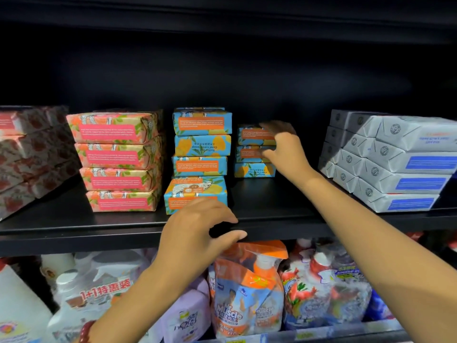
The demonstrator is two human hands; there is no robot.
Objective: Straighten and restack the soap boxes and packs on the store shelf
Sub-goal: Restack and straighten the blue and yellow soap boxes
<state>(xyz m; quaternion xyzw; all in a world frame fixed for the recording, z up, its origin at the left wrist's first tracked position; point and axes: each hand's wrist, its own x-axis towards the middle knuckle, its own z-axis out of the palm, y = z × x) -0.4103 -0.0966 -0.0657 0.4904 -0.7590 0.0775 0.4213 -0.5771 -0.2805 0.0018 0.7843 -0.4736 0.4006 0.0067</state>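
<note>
1. A dark store shelf (272, 194) with a black back wall carries flat soap boxes in stacks. Their long axes run left to right along the shelf front.
2. The rear blue stack (252, 169), 3 boxes high, stands deep on the shelf, behind and to the right of the front blue stack (201, 144). It lies ahead of the right hand (284, 147), which is plainly the nearer one. That hand grips the upper 2 boxes from their right end, fingers over the top and thumb lower down.
3. The left hand (197, 231) hovers at the shelf lip, fingers and thumb spread in a wide curve, holding nothing. It hangs just in front of the bottom box (195, 191) of the front stack, which juts forward, slightly askew from the 3 above.
4. Bare shelf lies in front of the rear stack, so pulling it forward looks unobstructed. The front blue stack stands close on its left.
5. A pink floral stack (116, 159) stands further left and grey-white packs (395, 169) well to the right. Bottles and an orange pouch (247, 293) fill the shelf below.
</note>
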